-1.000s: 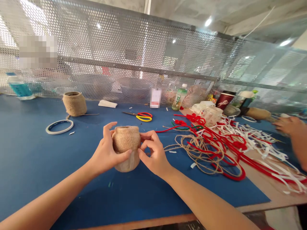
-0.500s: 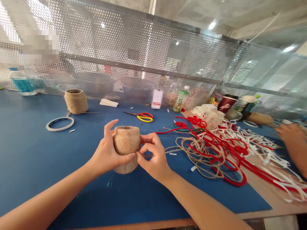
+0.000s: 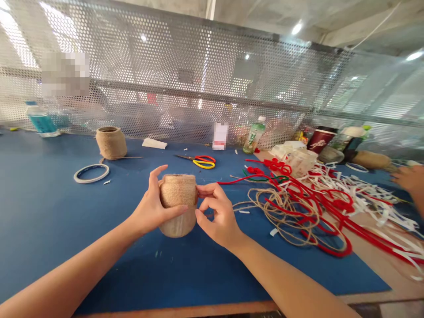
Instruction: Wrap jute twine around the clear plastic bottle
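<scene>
My left hand point(image 3: 152, 205) wraps around a jar covered in jute twine point(image 3: 178, 203), with the thumb across its front and the fingers up its far side. The jar's lower part looks paler and smoother than its coiled upper part. My right hand point(image 3: 217, 216) pinches at the jar's right side, with the fingertips on the twine. A loose tangle of jute twine point(image 3: 281, 216) lies to the right of my right hand, apart from it.
Red pipe cleaners point(image 3: 318, 198) and white paper strips point(image 3: 364, 198) spread across the right of the blue mat point(image 3: 99, 265). Scissors point(image 3: 198, 161), a tape roll point(image 3: 91, 173) and a second twine-wrapped jar point(image 3: 111, 143) lie ahead. A co-worker's hand point(image 3: 409, 179) is at the right edge.
The whole view has shifted, so the table contents sit further right. The jar stays in my hands, and my right fingers have moved slightly along its side.
</scene>
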`<state>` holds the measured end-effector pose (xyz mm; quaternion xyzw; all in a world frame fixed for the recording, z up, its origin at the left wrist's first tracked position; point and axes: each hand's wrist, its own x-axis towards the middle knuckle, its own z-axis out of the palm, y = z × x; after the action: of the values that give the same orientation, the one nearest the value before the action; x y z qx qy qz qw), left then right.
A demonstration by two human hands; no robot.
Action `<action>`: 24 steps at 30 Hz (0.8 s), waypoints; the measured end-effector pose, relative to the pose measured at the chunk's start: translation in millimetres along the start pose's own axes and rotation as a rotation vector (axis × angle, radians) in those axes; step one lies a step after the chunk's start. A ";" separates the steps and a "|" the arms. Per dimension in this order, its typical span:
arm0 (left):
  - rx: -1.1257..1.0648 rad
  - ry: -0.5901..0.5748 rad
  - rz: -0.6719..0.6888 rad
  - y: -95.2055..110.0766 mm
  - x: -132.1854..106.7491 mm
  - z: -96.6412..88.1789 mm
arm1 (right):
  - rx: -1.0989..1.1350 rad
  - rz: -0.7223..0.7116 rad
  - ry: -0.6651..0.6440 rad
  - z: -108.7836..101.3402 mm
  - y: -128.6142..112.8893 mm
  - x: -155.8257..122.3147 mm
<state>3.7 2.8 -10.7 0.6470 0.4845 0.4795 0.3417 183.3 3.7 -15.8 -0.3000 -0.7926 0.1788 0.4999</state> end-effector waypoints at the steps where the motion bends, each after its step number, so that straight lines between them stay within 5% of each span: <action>1: -0.004 -0.002 -0.003 0.2 -0.1 -0.1 | -0.002 -0.007 0.006 0.2 0.2 0.1; 14: 0.001 -0.033 -0.012 2.9 -0.4 -1.0 | -0.047 -0.009 0.023 1.7 2.1 2.1; 24: 0.011 -0.053 0.019 -3.2 0.7 -1.4 | 0.090 0.138 -0.061 0.1 7.4 3.6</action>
<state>1.5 4.4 -13.0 0.6660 0.4717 0.4626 0.3463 184.3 11.7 -17.7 -0.3257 -0.7760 0.2572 0.4750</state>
